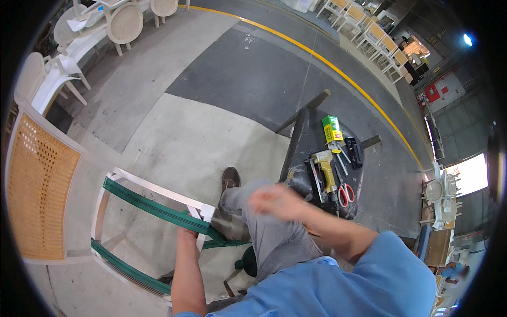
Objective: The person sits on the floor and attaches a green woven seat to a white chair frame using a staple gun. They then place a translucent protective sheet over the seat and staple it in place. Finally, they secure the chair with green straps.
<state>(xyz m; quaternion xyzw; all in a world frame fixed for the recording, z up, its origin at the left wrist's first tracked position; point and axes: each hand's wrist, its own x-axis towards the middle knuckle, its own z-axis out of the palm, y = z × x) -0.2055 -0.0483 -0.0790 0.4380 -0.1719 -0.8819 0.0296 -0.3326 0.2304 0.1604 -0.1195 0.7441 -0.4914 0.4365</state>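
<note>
A pale wooden chair frame (153, 184) with a woven cane back (39, 185) lies at my left. Two green webbing straps run along it, the upper strap (156, 205) and the lower strap (127, 266). My left hand (187, 235) is under the upper strap's right end, against the frame's corner; its fingers are hidden behind the strap. From that corner a loose green length (224, 243) trails toward my leg. Over my knee, my right hand (272, 202) is smeared by motion, away from the frame; whether it holds anything does not show.
On a black-topped stool (306, 140) at my right lie a yellow staple gun (326, 168), red-handled scissors (346, 195), a green-and-yellow box (332, 129) and a black tool (354, 152). Pale chairs (125, 24) stand far left, more chair frames (369, 39) far right beyond a yellow floor line (338, 68).
</note>
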